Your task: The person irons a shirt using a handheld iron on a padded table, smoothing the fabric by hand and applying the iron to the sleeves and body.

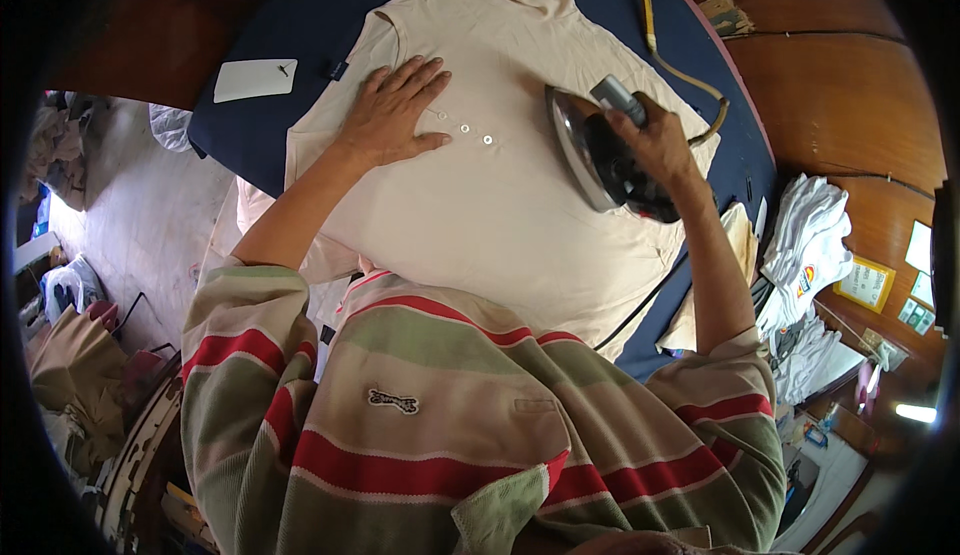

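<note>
A cream polo shirt (440,215) is spread over a dark blue table cover, its collar toward the far edge and a short row of white buttons (465,129) near its middle. My left hand (400,115) lies flat on the cloth beside those buttons, fingers spread. In my right hand (655,140) is the handle of a steam iron (590,150) with a silver soleplate edge and dark body. The iron rests on or just over the right part of the shirt; its underside is hidden. A yellowish cord (690,77) runs behind it.
On the dark blue cover (265,40) lies a white card (255,80) at the left. White garments (805,240) hang at the right by a wooden wall (840,85). Folded brown cloth (80,375) and bags stand at the lower left, beside a pale floor (150,225).
</note>
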Motion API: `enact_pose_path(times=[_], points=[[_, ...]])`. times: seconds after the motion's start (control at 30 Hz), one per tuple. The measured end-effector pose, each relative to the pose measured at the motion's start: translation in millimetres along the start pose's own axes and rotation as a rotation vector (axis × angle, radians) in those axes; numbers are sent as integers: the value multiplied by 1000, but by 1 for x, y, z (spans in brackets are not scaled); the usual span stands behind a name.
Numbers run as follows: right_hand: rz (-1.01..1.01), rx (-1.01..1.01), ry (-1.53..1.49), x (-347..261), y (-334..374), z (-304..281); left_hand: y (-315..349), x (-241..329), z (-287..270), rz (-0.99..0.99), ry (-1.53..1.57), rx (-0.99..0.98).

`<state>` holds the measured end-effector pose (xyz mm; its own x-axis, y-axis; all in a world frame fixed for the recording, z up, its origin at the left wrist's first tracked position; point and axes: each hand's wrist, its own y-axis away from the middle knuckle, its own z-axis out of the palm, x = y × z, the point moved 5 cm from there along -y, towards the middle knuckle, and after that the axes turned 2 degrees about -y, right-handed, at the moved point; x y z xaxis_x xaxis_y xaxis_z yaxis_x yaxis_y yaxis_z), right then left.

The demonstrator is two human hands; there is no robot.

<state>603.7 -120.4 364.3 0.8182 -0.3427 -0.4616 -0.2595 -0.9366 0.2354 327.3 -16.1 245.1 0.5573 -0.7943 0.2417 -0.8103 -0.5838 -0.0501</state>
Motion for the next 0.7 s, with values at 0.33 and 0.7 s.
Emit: enact_pose_path(times=[0.33, 0.7], points=[[-328, 52, 163, -86, -112, 28, -75, -102, -35, -706, -60, 89], [-359, 34, 194, -164, -203, 55, -64, -138, -30, -640, 346, 158]])
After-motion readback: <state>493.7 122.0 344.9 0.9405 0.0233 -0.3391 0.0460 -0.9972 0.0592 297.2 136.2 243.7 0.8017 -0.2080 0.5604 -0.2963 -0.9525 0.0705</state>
